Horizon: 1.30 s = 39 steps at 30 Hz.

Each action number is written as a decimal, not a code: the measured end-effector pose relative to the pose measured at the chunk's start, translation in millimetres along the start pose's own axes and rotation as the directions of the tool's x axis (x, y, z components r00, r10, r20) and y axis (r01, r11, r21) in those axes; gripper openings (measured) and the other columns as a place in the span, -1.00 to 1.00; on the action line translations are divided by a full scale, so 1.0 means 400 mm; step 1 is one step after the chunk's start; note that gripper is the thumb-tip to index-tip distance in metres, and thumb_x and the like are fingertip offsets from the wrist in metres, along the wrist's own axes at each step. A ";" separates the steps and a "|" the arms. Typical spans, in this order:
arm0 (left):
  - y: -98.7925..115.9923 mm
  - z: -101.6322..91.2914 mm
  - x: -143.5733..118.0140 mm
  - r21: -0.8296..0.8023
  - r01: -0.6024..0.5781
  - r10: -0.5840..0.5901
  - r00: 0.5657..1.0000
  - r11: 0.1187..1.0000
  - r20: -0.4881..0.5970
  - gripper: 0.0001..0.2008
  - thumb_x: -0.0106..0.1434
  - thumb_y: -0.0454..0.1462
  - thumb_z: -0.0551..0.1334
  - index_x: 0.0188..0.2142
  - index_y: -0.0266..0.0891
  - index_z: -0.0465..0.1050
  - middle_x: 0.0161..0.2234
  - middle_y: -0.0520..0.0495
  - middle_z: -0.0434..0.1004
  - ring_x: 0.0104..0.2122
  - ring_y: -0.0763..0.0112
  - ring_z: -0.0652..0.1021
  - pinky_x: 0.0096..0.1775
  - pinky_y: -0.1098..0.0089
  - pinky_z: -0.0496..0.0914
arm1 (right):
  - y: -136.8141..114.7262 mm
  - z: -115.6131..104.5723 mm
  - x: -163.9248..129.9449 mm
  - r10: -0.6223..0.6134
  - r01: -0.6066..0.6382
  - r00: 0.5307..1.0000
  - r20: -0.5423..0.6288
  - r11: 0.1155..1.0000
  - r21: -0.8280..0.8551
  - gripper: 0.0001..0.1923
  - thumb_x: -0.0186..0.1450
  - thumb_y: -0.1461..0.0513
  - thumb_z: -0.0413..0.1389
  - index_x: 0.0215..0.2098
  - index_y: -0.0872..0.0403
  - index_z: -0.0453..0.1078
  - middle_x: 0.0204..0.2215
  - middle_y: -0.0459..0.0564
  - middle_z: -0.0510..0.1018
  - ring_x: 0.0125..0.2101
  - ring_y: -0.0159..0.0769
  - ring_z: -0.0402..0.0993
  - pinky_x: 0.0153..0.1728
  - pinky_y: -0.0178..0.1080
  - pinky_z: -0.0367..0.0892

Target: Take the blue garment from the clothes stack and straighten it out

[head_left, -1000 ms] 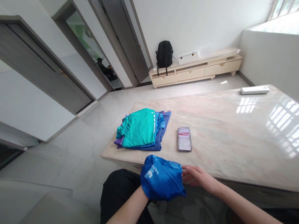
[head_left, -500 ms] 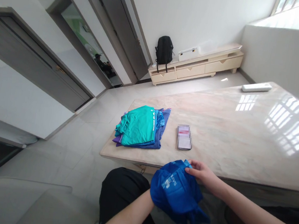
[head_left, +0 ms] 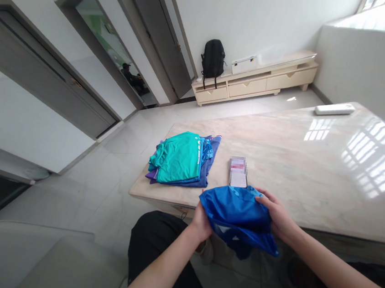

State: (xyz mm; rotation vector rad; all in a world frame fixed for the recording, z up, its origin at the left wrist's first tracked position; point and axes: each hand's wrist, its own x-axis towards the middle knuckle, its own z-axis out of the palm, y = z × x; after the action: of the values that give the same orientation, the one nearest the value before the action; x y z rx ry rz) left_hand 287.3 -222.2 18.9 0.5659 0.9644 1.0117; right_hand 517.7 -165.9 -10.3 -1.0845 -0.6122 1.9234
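A blue garment (head_left: 236, 213) with pale print is bunched between my hands, just over the table's front edge. Its exact kind is hard to tell from the folds. My left hand (head_left: 202, 219) grips its left side, the fingers mostly behind the cloth. At the upper right of the fabric, my right hand (head_left: 274, 213) pinches a lighter blue edge with thumb and fingers. A lower corner of the garment hangs over my lap. Left of it, a teal shirt (head_left: 179, 158) lies folded on top of a stack of blue and purple clothes (head_left: 206, 175).
A blurred-out phone (head_left: 238, 171) lies on the marble-topped table (head_left: 281, 149) just beyond the garment. A white oblong object (head_left: 334, 109) rests at the far edge. Behind stands a low cabinet (head_left: 246, 92) with a black backpack (head_left: 213, 59). A person (head_left: 131, 75) shows in a mirror.
The garment has been raised and turned over, so its printed side now faces down. My left hand, covered by the cloth before, now shows at its left edge.
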 end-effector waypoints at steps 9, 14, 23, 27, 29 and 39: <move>-0.005 0.018 -0.009 0.283 0.020 -0.017 1.000 0.959 -0.013 -0.40 0.13 -0.12 0.48 0.12 -0.25 0.44 -0.40 0.04 0.51 -0.60 0.63 0.33 -0.56 0.54 0.07 | 0.014 0.014 -0.013 -0.015 0.019 0.993 0.117 0.999 -0.035 -0.54 0.12 0.09 0.42 -0.06 0.01 0.49 -0.30 -0.05 0.68 -0.36 -0.25 0.62 -0.30 -0.27 0.51; -0.023 0.025 -0.012 0.429 -0.050 0.035 0.998 0.902 0.043 -0.52 0.21 -0.05 0.42 0.01 -0.29 0.52 -0.25 -0.09 0.56 -0.42 0.51 0.47 -0.43 0.50 0.27 | 0.011 0.022 -0.037 0.052 -0.043 0.957 0.285 0.998 -0.038 -0.53 0.18 0.08 0.39 0.00 0.00 0.46 -0.22 0.01 0.68 -0.28 -0.16 0.63 -0.23 -0.16 0.53; -0.052 0.016 0.007 0.523 -0.170 0.214 0.977 0.835 -0.024 -0.62 0.09 -0.12 0.50 -0.18 -0.28 0.56 -0.21 -0.16 0.63 -0.13 0.15 0.59 -0.06 0.25 0.43 | -0.009 0.030 -0.067 0.054 -0.031 0.894 0.445 0.998 -0.059 -0.63 0.16 0.17 0.42 -0.09 0.01 0.50 -0.17 -0.06 0.63 -0.26 -0.35 0.57 -0.27 -0.37 0.44; -0.038 0.014 0.010 0.534 -0.132 0.193 0.979 0.835 -0.061 -0.66 0.13 -0.09 0.47 -0.26 -0.27 0.51 -0.28 -0.10 0.62 -0.25 0.27 0.58 -0.17 0.34 0.41 | -0.072 0.003 -0.044 -0.003 0.007 0.954 0.299 1.000 -0.014 -0.56 0.11 0.12 0.45 -0.09 -0.02 0.49 -0.23 -0.07 0.64 -0.35 -0.30 0.58 -0.33 -0.29 0.47; -0.033 0.018 0.004 0.506 -0.092 0.134 0.990 0.858 -0.046 -0.62 0.15 -0.06 0.46 -0.21 -0.27 0.50 -0.28 -0.10 0.63 -0.29 0.31 0.57 -0.21 0.36 0.39 | -0.117 -0.018 -0.033 -0.086 0.088 0.980 0.182 0.996 0.000 -0.52 0.06 0.12 0.47 -0.09 -0.05 0.49 -0.25 -0.07 0.65 -0.36 -0.27 0.59 -0.32 -0.26 0.47; -0.021 0.035 -0.019 0.433 -0.144 0.134 0.989 0.890 0.055 -0.61 0.24 -0.02 0.39 -0.11 -0.30 0.59 -0.18 -0.15 0.65 -0.21 0.27 0.58 -0.10 0.34 0.39 | -0.175 -0.064 -0.010 -0.261 0.272 0.961 0.090 0.952 -0.137 -0.42 0.05 0.16 0.43 0.04 -0.06 0.48 -0.24 -0.03 0.62 -0.34 -0.24 0.54 -0.33 -0.25 0.44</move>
State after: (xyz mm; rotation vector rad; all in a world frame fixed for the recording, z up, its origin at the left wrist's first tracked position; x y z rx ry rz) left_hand 301.5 -232.5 22.3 1.0317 1.1512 0.9133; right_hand 570.2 -130.9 29.5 -0.9720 -0.9067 1.7068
